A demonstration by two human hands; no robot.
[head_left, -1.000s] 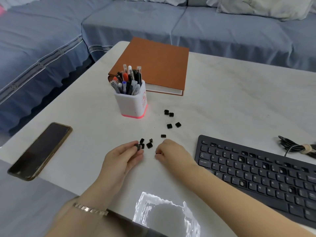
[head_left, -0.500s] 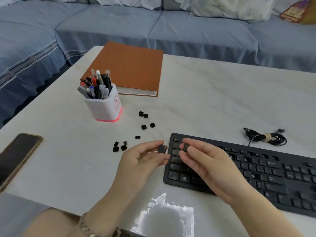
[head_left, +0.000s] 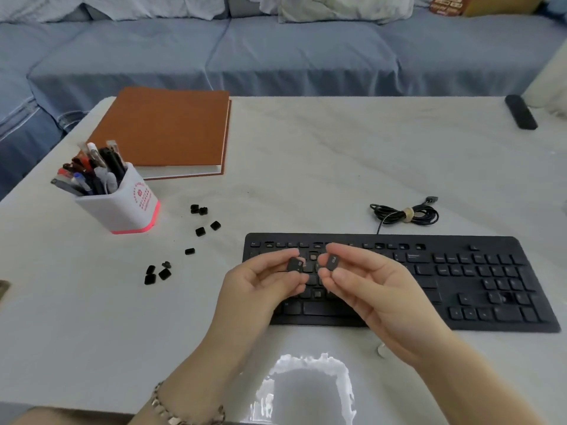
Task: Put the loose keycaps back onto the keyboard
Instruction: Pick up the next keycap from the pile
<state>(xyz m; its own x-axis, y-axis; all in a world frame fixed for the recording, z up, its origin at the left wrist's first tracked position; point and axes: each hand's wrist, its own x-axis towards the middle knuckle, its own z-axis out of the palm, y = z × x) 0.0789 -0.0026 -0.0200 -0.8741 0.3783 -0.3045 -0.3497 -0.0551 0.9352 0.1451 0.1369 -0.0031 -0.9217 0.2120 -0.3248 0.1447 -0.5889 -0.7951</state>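
A black keyboard [head_left: 460, 280] lies on the white table, with several empty key sockets showing. My left hand [head_left: 260, 286] pinches a black keycap [head_left: 295, 265] above the keyboard's left part. My right hand [head_left: 365, 280] pinches a second black keycap [head_left: 333, 259] just to the right of the first. Both caps face up toward me, their legends visible. Several loose keycaps [head_left: 201, 231] lie scattered on the table left of the keyboard, with a small cluster of keycaps [head_left: 156, 274] nearer me.
A white pen holder [head_left: 122, 204] full of pens stands at the left, with an orange book [head_left: 165, 130] behind it. The keyboard's coiled cable [head_left: 405, 214] lies behind it. A dark remote [head_left: 520, 111] sits at the far right edge. A blue sofa [head_left: 276, 53] runs behind the table.
Both hands lifted a keycap each from the pile and moved right over the keyboard's left part. My view swung right, so the phone slid out of frame.
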